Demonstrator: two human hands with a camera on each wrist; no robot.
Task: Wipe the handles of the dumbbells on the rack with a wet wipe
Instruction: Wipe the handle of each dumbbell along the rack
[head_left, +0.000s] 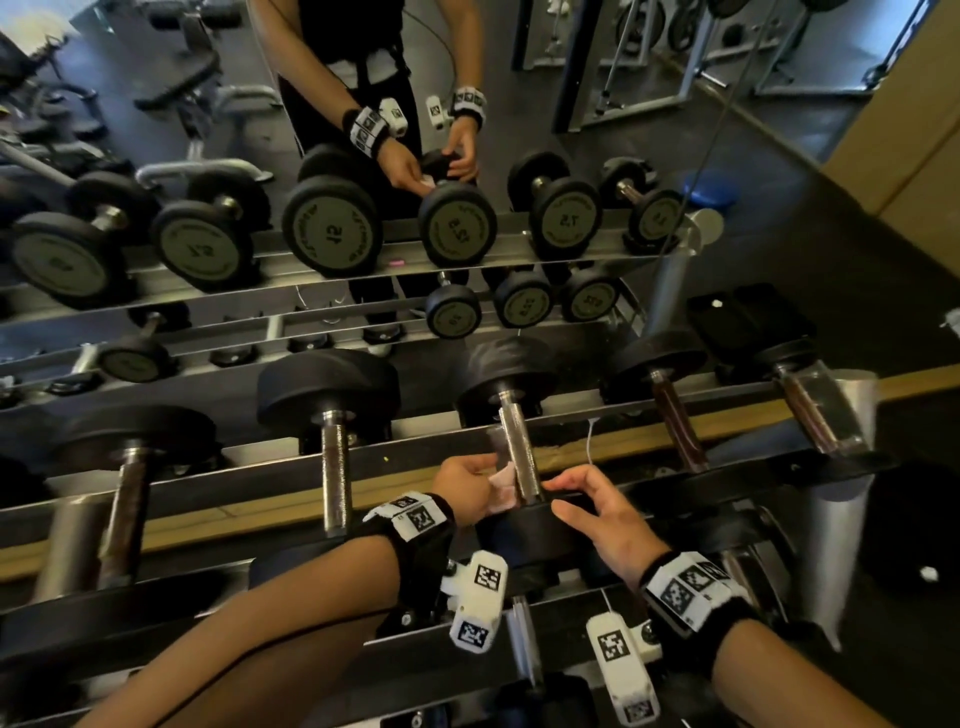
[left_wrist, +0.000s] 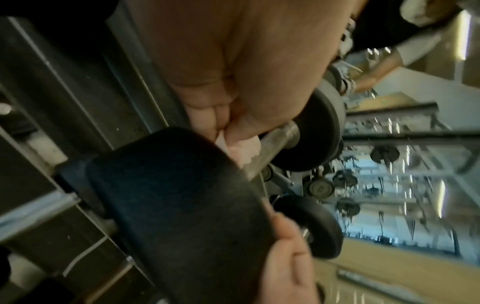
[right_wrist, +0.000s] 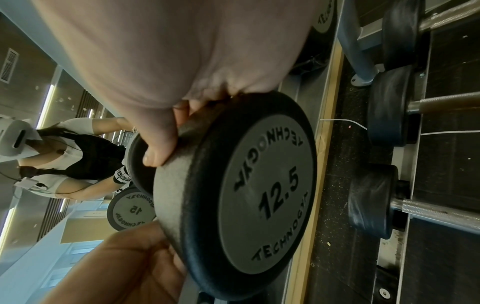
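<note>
A 12.5 dumbbell lies on the rack's top tier, its steel handle (head_left: 517, 452) running away from me. My left hand (head_left: 485, 483) pinches a pale pink wet wipe (head_left: 503, 486) against the left side of that handle, close to the near black head (head_left: 535, 530). In the left wrist view the wipe (left_wrist: 245, 148) is bunched between fingertips and handle (left_wrist: 275, 142). My right hand (head_left: 576, 499) grips the rim of the near head. The right wrist view shows its thumb (right_wrist: 158, 148) curled over the edge of the head marked 12.5 (right_wrist: 259, 195).
More dumbbells lie on the same tier: two to the left (head_left: 335, 467) (head_left: 122, 514) and two with brownish handles to the right (head_left: 678, 426) (head_left: 808, 418). A mirror behind (head_left: 332, 228) reflects the rack and me. A rack upright (head_left: 831, 540) stands at the right.
</note>
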